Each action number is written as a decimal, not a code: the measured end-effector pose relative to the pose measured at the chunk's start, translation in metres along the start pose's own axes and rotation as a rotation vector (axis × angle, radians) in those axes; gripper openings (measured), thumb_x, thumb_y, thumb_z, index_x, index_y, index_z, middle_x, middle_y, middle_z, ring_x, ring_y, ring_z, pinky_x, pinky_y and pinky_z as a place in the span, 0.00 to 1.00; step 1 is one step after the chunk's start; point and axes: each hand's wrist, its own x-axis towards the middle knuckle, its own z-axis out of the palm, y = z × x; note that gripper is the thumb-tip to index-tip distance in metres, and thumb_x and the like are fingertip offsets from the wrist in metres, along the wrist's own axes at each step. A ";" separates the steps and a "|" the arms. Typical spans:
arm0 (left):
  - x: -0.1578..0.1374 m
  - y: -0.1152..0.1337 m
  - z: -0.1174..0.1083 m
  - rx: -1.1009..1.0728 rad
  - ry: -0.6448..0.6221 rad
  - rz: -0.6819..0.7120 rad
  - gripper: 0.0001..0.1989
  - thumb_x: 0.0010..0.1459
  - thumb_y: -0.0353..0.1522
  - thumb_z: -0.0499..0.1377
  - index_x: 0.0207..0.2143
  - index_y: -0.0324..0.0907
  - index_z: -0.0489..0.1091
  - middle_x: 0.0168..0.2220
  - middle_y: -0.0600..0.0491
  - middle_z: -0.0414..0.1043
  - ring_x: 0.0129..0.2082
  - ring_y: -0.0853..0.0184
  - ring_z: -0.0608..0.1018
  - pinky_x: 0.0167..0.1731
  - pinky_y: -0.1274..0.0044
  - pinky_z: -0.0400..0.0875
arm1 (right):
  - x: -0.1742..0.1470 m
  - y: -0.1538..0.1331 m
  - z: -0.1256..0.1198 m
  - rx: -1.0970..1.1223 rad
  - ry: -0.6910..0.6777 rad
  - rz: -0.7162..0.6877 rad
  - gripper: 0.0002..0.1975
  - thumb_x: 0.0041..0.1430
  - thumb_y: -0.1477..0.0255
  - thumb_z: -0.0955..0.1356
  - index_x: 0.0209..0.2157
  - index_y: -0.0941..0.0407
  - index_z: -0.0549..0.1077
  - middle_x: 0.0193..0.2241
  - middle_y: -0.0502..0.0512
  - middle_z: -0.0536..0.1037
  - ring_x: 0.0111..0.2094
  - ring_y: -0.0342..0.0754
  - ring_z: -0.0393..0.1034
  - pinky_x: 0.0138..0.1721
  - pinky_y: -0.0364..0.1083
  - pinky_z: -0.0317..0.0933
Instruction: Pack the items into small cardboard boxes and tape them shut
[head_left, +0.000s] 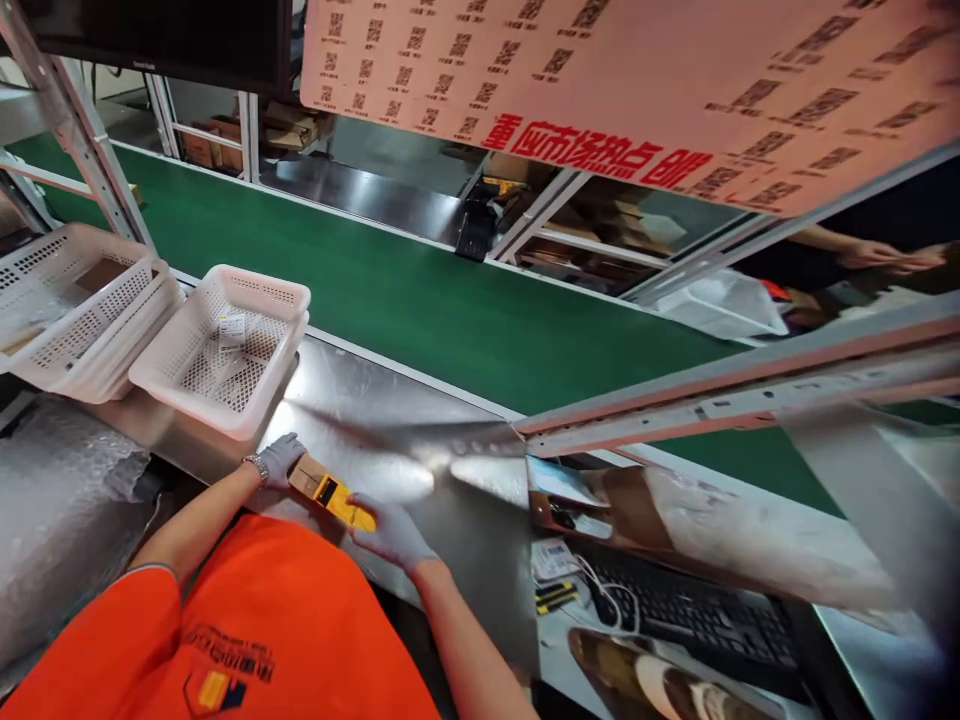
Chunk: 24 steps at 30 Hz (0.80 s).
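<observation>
My left hand point(282, 460), in a pale grey glove, grips the left end of a small brown cardboard box point(304, 474) near the front edge of the metal table point(465, 540). Gloved the same way, my right hand point(395, 534) is closed around the end of a yellow handheld object point(349, 506) with a black part at its front. That front end meets or overlaps the box; whether it presses on it I cannot tell, nor its exact kind.
White perforated baskets point(225, 345) stand at the left, one holding a labelled clear bag. Behind the table runs a green conveyor belt point(420, 290). Bubble wrap point(64, 520) lies at left. A keyboard point(697, 610) is at right. A metal frame bar point(675, 390) crosses the right side.
</observation>
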 end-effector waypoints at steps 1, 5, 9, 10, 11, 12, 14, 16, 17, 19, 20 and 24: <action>-0.001 0.000 0.008 0.044 -0.004 -0.017 0.50 0.44 0.34 0.78 0.69 0.34 0.70 0.72 0.32 0.70 0.77 0.37 0.65 0.76 0.57 0.62 | 0.005 0.002 0.007 0.008 0.003 0.023 0.26 0.51 0.65 0.76 0.54 0.51 0.87 0.53 0.58 0.91 0.50 0.62 0.88 0.55 0.55 0.79; 0.000 0.016 0.042 0.185 -0.040 0.056 0.68 0.45 0.44 0.79 0.82 0.30 0.54 0.84 0.23 0.42 0.84 0.27 0.47 0.80 0.44 0.43 | 0.014 0.010 0.020 0.071 -0.008 0.075 0.28 0.54 0.62 0.75 0.57 0.53 0.86 0.56 0.59 0.90 0.54 0.63 0.86 0.59 0.57 0.77; 0.006 0.036 0.069 0.284 -0.037 0.082 0.63 0.55 0.52 0.73 0.83 0.34 0.54 0.85 0.27 0.39 0.84 0.28 0.45 0.79 0.37 0.38 | 0.013 0.008 0.013 0.043 -0.045 0.114 0.29 0.55 0.63 0.74 0.58 0.53 0.85 0.49 0.58 0.91 0.46 0.60 0.86 0.52 0.55 0.78; 0.008 0.037 0.072 0.302 -0.038 0.078 0.61 0.57 0.52 0.72 0.83 0.34 0.55 0.85 0.28 0.40 0.84 0.29 0.46 0.79 0.37 0.38 | 0.010 0.007 0.008 0.029 -0.060 0.118 0.29 0.55 0.63 0.74 0.59 0.53 0.85 0.49 0.58 0.91 0.45 0.59 0.86 0.51 0.54 0.77; 0.009 0.038 0.074 0.314 -0.040 0.076 0.60 0.58 0.52 0.72 0.83 0.34 0.55 0.85 0.28 0.40 0.84 0.29 0.46 0.79 0.37 0.38 | 0.007 0.007 0.002 0.007 -0.076 0.122 0.29 0.55 0.64 0.74 0.59 0.54 0.85 0.48 0.58 0.91 0.45 0.59 0.86 0.51 0.53 0.77; 0.010 0.038 0.075 0.320 -0.040 0.078 0.60 0.58 0.52 0.72 0.83 0.34 0.55 0.85 0.28 0.40 0.84 0.30 0.47 0.79 0.38 0.39 | 0.003 0.006 -0.005 -0.022 -0.092 0.128 0.29 0.55 0.64 0.74 0.59 0.54 0.85 0.47 0.58 0.91 0.45 0.59 0.86 0.50 0.52 0.76; 0.011 0.036 0.074 0.314 -0.035 0.080 0.60 0.57 0.51 0.73 0.83 0.35 0.56 0.85 0.29 0.41 0.84 0.31 0.49 0.79 0.39 0.41 | -0.006 0.007 -0.020 -0.100 -0.135 0.153 0.29 0.55 0.64 0.75 0.59 0.54 0.86 0.46 0.59 0.91 0.44 0.59 0.86 0.48 0.51 0.74; 0.011 0.035 0.074 0.297 -0.034 0.068 0.60 0.56 0.49 0.74 0.83 0.35 0.56 0.86 0.29 0.41 0.84 0.31 0.49 0.79 0.40 0.42 | -0.012 0.007 -0.030 -0.168 -0.169 0.197 0.29 0.54 0.65 0.75 0.59 0.52 0.87 0.44 0.58 0.92 0.41 0.58 0.85 0.45 0.50 0.72; 0.011 0.035 0.074 0.287 -0.038 0.060 0.60 0.56 0.49 0.75 0.83 0.35 0.56 0.86 0.29 0.40 0.85 0.32 0.48 0.80 0.40 0.41 | -0.013 0.006 -0.032 -0.188 -0.174 0.211 0.29 0.54 0.65 0.76 0.58 0.51 0.87 0.43 0.57 0.92 0.41 0.57 0.85 0.44 0.49 0.71; 0.012 0.035 0.074 0.261 -0.051 0.041 0.58 0.58 0.46 0.74 0.83 0.36 0.56 0.86 0.31 0.39 0.85 0.33 0.46 0.80 0.42 0.40 | -0.008 0.002 -0.031 -0.191 -0.167 0.227 0.28 0.52 0.67 0.76 0.56 0.50 0.88 0.41 0.55 0.92 0.40 0.56 0.84 0.43 0.48 0.69; 0.012 0.036 0.074 0.239 -0.055 0.033 0.55 0.60 0.44 0.72 0.83 0.37 0.56 0.86 0.32 0.39 0.85 0.34 0.46 0.81 0.42 0.39 | -0.004 -0.001 -0.028 -0.166 -0.160 0.239 0.27 0.52 0.68 0.76 0.55 0.51 0.89 0.38 0.54 0.91 0.39 0.55 0.84 0.42 0.47 0.69; 0.014 0.038 0.069 0.137 -0.053 0.015 0.45 0.65 0.34 0.65 0.82 0.40 0.59 0.86 0.35 0.43 0.86 0.38 0.48 0.81 0.43 0.43 | 0.013 -0.008 -0.024 0.034 -0.143 0.360 0.19 0.53 0.68 0.75 0.47 0.53 0.90 0.30 0.48 0.88 0.34 0.49 0.81 0.36 0.43 0.66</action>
